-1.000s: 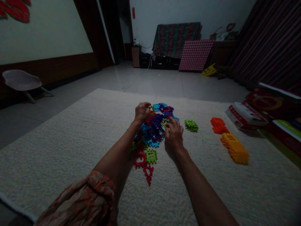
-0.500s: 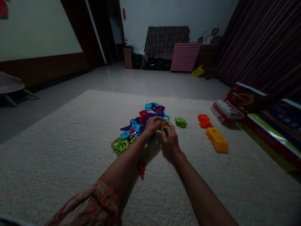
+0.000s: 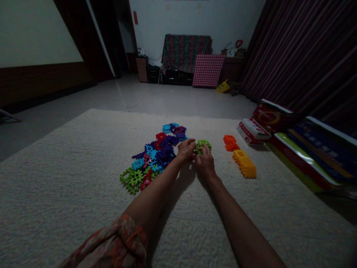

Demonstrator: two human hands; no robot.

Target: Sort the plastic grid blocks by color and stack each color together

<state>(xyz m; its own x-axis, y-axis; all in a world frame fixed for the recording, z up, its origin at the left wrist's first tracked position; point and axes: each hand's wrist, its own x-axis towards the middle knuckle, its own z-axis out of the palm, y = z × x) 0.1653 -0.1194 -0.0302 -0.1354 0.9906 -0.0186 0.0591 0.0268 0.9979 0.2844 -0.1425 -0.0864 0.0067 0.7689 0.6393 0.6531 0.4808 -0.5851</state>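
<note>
A loose heap of plastic interlocking blocks [image 3: 164,150] in purple, blue, red and green lies on the pale mat. My left hand [image 3: 186,149] is at the heap's right side, fingers bent and close together; a bit of red shows beneath it, and what it grips is hidden. Just to its right, my right hand [image 3: 205,162] is closed on a green interlocking block [image 3: 199,148], right at the small pile of green blocks [image 3: 205,142]. Fingers partly cover where that block meets the pile.
Orange blocks [image 3: 230,142] and a row of yellow blocks [image 3: 244,163] sit to the right on the mat [image 3: 92,149]. Beyond them stand a red-and-white box [image 3: 254,131] and larger boxes [image 3: 312,156] along the mat's right edge. A cloth-covered cabinet [image 3: 185,54] is against the far wall.
Both hands have shifted right relative to the heap, the right one reaching the green pile with a green block. The view has turned slightly right.
</note>
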